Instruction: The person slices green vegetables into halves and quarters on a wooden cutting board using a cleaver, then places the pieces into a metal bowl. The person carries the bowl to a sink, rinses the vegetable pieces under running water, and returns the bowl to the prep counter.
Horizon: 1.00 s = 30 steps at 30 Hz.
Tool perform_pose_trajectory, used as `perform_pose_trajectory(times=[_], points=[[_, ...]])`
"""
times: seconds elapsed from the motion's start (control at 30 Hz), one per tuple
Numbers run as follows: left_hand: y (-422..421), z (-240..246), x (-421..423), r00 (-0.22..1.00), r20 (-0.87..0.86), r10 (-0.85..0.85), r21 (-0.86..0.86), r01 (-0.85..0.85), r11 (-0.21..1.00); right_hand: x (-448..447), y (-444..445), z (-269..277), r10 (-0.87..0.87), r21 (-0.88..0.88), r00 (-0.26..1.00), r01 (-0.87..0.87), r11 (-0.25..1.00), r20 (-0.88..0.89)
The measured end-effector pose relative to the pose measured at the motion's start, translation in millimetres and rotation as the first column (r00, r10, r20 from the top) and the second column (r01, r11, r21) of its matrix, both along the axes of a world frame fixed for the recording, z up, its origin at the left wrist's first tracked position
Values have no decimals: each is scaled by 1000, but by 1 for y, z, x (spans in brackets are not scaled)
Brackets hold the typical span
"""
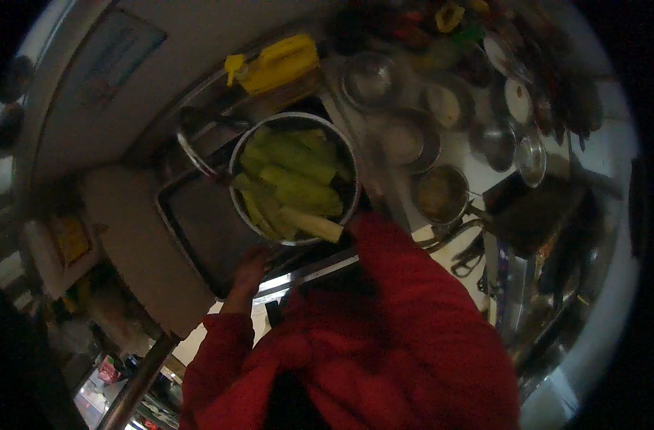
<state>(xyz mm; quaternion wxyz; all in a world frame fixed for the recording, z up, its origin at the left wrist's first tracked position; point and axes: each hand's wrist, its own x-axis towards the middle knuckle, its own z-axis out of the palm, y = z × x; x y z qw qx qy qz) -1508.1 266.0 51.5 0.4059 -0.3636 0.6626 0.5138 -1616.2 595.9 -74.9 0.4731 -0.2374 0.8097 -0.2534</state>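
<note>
A large round pot (237,201) with a pale metal rim stands before me, filled with long green pieces that look like leaf-wrapped parcels or corn husks (300,185). One paler yellowish piece (319,224) lies across the near rim. My left hand (253,266) is at the pot's near left side, close to the rim; blur and shadow hide whether its fingers hold anything. The red right sleeve reaches to the pot's near right rim, beside the paler piece. My right hand (353,223) is almost lost in shadow there, and its grip cannot be made out.
Left of the pot lies a dark rectangular tray or griddle (208,231). A yellow jug (281,64) stands behind the pot. Several metal bowls crowd the right side, among them one with brownish contents (441,194). A dark box-like block (531,209) sits farther right.
</note>
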Motion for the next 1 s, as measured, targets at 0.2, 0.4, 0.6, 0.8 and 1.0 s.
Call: perform_pose_trajectory(times=[0.2, 0.4, 0.6, 0.8, 1.0], points=[[3, 4, 7, 978, -64, -199, -52, 196, 979, 16, 30, 39, 144, -106, 989, -145, 984, -17], [4, -31, 26, 942, -231, -245, -110, 225, 968, 10, 44, 82, 348, 77, 924, -340, 937, -157], [19, 23, 3, 960, -224, 165, 200, -121, 972, -12, 44, 165, 343, 46, 928, -340, 939, -145], [52, 89, -53, 875, 16, 483, 578, -402, 710, -44, -29, 250, -23, -350, 951, -91, 932, -308], [47, 55, -138, 726, -439, 529, 627, -173, 759, -64, -106, 223, -232, -357, 596, -99, 929, -769]])
